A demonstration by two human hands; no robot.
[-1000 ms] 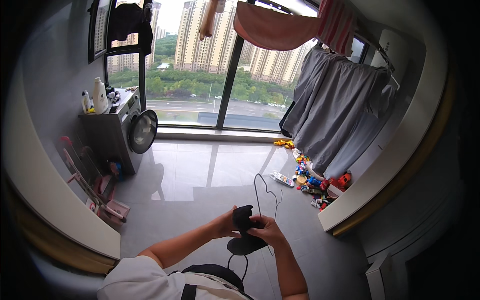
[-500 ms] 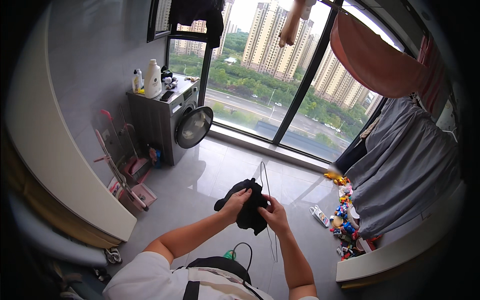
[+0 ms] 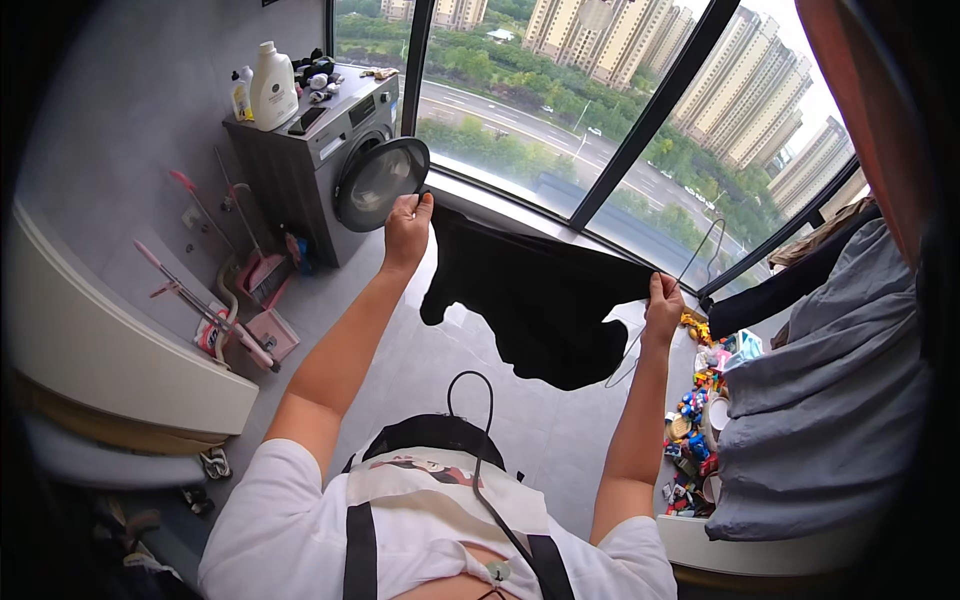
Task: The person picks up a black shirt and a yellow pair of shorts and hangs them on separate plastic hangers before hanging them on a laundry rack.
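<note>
A black garment (image 3: 525, 295) is stretched out in front of me, its straight edge taut between my two hands and the rest hanging in loose folds. My left hand (image 3: 408, 228) pinches its left corner, which overlaps the view of the washing machine's door. At the opposite corner, my right hand (image 3: 663, 305) grips the cloth together with a thin wire hanger (image 3: 712, 250), whose hooked end sticks up past my fingers. Exactly what kind of garment it is I cannot tell.
The washing machine (image 3: 318, 150) stands at the far left, its round door (image 3: 385, 182) swung open. A white detergent bottle (image 3: 272, 88) and socks lie on top. Pink brooms and dustpans (image 3: 262, 325) lean by the left wall. Toys (image 3: 695, 420) and hanging grey cloth (image 3: 815, 390) are at right.
The black garment was bunched up between my hands and is now spread wide. Both hands have moved apart and upward, the right one carrying the hanger along.
</note>
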